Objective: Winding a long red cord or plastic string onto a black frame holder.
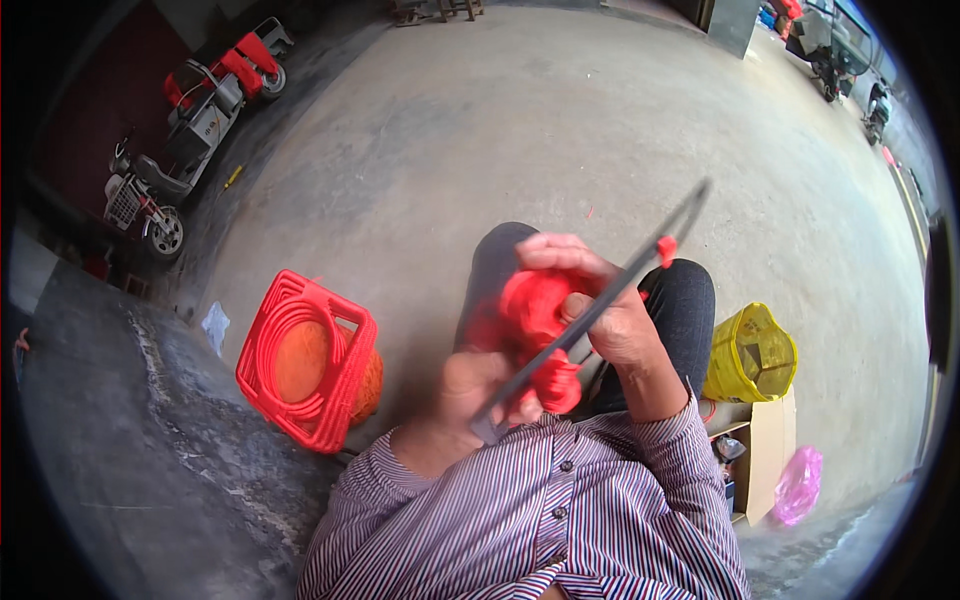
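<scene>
Red cord bundle (535, 320) sits over the lap, centre frame. Left hand (478, 385) grips the grey flat needle (590, 315) base; right hand (610, 305) clamps its shaft. Keep tension even, winding toward 1 o'clock.

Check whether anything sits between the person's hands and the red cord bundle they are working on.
Nothing visible does. Both the left hand and the right hand are already on the red cord bundle, with the long dark flat tool lying across it, held in the same grip.
</scene>
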Demonstrator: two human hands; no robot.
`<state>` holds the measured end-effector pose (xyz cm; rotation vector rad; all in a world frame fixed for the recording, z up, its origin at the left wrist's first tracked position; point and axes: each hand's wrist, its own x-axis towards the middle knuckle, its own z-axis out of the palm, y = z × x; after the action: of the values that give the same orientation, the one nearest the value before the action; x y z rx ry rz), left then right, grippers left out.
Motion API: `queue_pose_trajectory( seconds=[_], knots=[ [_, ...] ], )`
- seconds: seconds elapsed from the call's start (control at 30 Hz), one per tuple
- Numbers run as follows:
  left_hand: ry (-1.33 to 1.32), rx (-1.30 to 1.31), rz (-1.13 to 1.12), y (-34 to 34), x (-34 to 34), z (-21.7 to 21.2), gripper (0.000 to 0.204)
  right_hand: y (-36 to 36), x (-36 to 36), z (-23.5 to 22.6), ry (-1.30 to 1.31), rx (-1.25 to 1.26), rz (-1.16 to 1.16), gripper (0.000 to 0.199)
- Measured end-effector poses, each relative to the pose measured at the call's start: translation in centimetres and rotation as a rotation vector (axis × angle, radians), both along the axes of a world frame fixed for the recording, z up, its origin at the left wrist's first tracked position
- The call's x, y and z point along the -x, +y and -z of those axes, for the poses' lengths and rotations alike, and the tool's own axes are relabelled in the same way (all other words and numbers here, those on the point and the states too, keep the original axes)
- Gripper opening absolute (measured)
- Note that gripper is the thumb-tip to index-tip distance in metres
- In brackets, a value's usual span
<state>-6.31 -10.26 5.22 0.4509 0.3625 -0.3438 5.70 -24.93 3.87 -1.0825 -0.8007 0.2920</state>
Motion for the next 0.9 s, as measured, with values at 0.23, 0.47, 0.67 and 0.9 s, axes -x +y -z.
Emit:
queue_pose_trajectory(
  seconds=[0.23,0.47,0.67,0.9],
  knots=[
    [-0.433,0.096,0.114,0.5,-0.9,0.0,0.052,-0.1,1.8,1.4,0.497,-0.158,-0.27,0.035],
    [-0.297,0.024,0.004,0.2,-1.2,1.1,0.055,1.1,1.3,1.5,0.451,-0.142,-0.29,0.041],
    [-0.527,-0.025,-0.208,1.9,-0.9,2.2,0.042,-1.1,2.2,3.6,0.407,-0.053,-0.166,0.061],
    [-0.379,-0.293,-0.262,1.4,-1.2,0.5,0.044,-0.5,5.5,1.1,0.112,0.036,-0.095,0.078]
  ],
)
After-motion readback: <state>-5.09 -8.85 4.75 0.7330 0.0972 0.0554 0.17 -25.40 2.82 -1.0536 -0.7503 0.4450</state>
